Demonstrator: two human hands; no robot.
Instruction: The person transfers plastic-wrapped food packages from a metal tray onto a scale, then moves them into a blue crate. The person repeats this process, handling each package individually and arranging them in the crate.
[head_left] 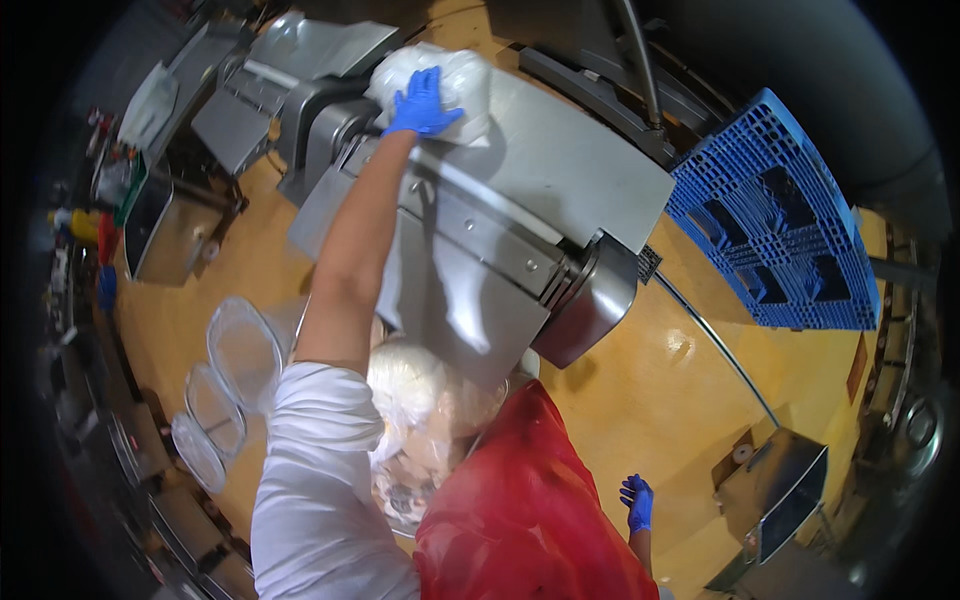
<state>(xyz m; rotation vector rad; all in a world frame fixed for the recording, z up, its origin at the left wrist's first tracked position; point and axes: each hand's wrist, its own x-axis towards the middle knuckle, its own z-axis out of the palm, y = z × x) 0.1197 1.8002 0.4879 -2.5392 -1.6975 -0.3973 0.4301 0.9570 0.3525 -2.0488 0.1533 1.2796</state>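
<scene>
My left hand (424, 108), in a blue glove, lies with spread fingers on top of a bulging white plastic bag (462, 85). The bag sits at the far left end of a steel machine's flat top (560, 140); its contents cannot be made out. Low on the right, my right hand (638, 501), also gloved in blue, hangs beside my red apron (510, 500). Its fingers are loosely bent and apart, with nothing visible in them. Below the machine's sloping front plate, pale pieces like meat (410, 475) and clear plastic (405, 385) fill a container, partly hidden by my left arm and apron.
A blue plastic pallet (790, 215) stands on edge at the right. Steel wheeled carts (775, 490) are at the lower right and upper left. Clear round-rimmed containers (245, 350) stand on the yellow floor (640, 400) at left. Another steel machine (235, 130) stands behind, far left.
</scene>
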